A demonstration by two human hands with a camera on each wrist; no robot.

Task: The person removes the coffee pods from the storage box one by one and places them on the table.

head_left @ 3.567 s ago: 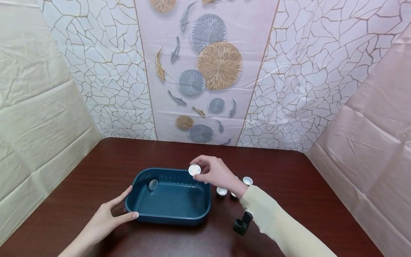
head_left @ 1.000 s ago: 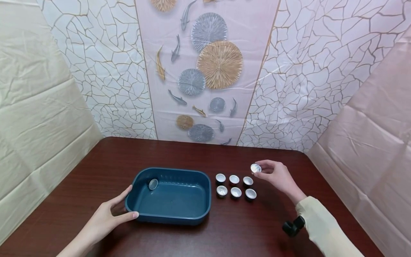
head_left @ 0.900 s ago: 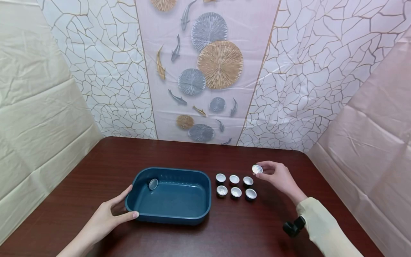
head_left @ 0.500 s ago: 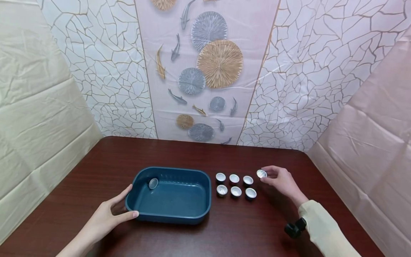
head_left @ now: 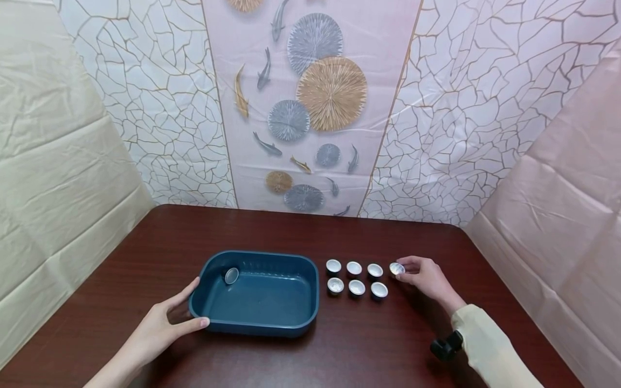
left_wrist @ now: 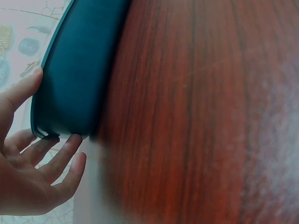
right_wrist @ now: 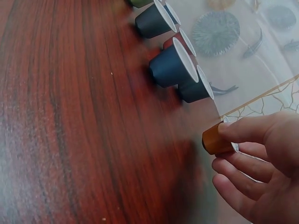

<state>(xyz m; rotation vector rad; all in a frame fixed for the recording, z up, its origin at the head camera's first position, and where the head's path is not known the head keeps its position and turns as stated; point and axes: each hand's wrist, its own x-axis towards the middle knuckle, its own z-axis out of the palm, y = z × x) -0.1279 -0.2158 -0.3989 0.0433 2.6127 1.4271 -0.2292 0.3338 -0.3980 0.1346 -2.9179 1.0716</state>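
My left hand [head_left: 162,328] holds the left end of a dark blue plastic tub [head_left: 254,326], thumb at the near rim and fingers against the end wall [left_wrist: 70,93]. Inside the tub, one coffee capsule [head_left: 232,276] leans on its side near the back left corner. To the right, my right hand [head_left: 427,277] pinches another coffee capsule [head_left: 397,269] between thumb and fingers, low at the right end of the back row. In the right wrist view this capsule [right_wrist: 216,140] has an orange body, and its pale lid side faces away from the table.
Several more capsules stand lid up in two rows beside the tub, among them a dark blue one [right_wrist: 170,65], a black one [right_wrist: 153,22] and a red one [right_wrist: 180,42]. The brown wooden table [head_left: 339,350] ends at a patterned cloth backdrop [head_left: 310,161].
My right hand has carried the pinched capsule from above the tub to the right, then down toward the table beside the back row. My left hand has stayed on the tub.
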